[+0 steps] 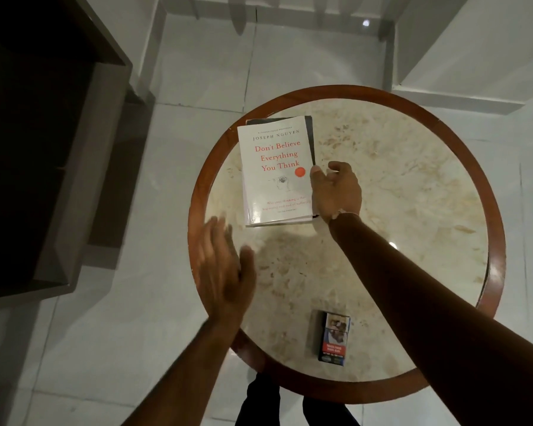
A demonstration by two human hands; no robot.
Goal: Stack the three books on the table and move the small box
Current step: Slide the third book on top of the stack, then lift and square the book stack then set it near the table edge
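1. The books [276, 170] lie in a pile on the far left part of the round bench [382, 186]. A white paperback is on top, and a dark cover shows past its far and right edges. How many books are under it cannot be told from this view.

2. The small box [333, 336] stands alone near the front edge of the bench, well apart from the pile.

3. The books look like paperbacks: light, somewhat bendy, with glossy covers that may slide on one another. A hold on both long sides, or a flat push against the edges, should square them up best.

4. The box looks like thin card, very light and easy to crush. A gentle pinch across its two long sides should do.

5. The right hand [336, 192] is at the right edge of the pile. Its thumb touches the corner of the white cover, and the fingers [340, 168] are loosely curled and part open, grasping nothing.

6. The left hand [225, 272] is blurred, near the left rim of the bench and just short of the pile. It is spread flat and wide, holding nothing and touching no book.

7. The pile seems nearly done; the box has yet to be moved.
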